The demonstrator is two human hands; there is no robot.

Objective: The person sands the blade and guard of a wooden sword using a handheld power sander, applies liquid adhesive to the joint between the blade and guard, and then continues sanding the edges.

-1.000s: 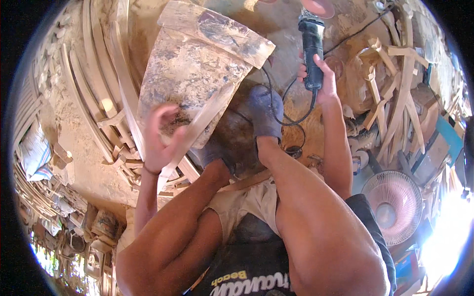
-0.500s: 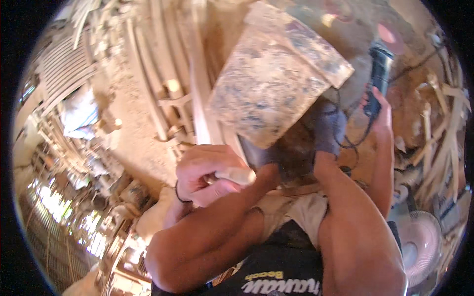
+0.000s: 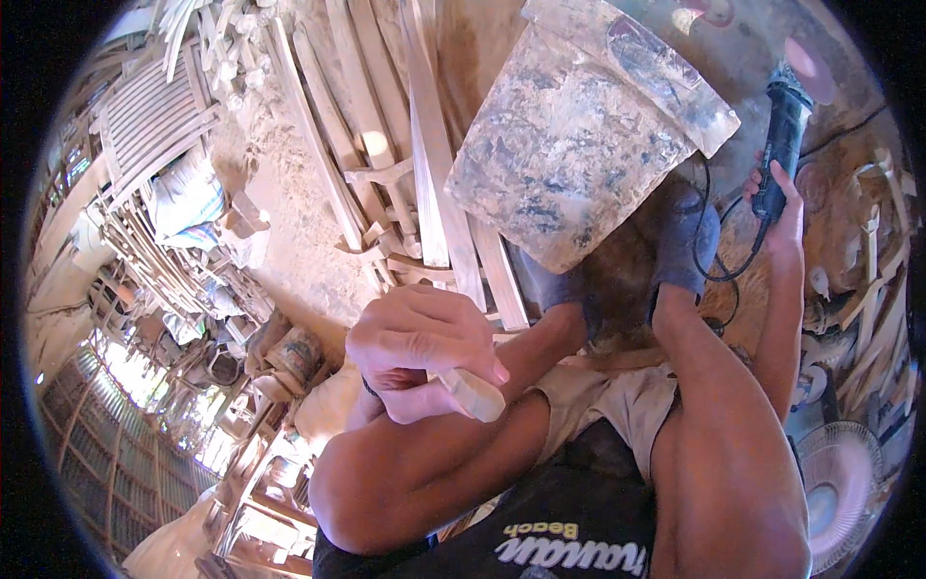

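My left hand (image 3: 422, 349) is closed around a short, pale piece of wood (image 3: 473, 396) with a rounded end, held above my left thigh. The rest of that piece is hidden in my fist. Out at the right, my right hand (image 3: 779, 205) grips the lower body of a dark angle grinder (image 3: 786, 125). Its pinkish disc (image 3: 808, 69) points away from me; I cannot tell if it spins. A cord runs from the grinder's near end toward my feet. Between the hands, a worn, stained block or board (image 3: 569, 145) stands just beyond my feet.
Long wooden strips (image 3: 424, 145) lie left of the block. Farther left are a slatted wood panel (image 3: 154, 125), a white sack (image 3: 188, 203) and stacked curved pieces. Wood offcuts (image 3: 873, 280) pile up at the right, with a fan (image 3: 834, 492) at lower right. A cable crosses the floor.
The view has shifted, so the block and grinder appear farther right. The wood piece in my left hand has tilted downward at its free end. Both hands keep their hold.
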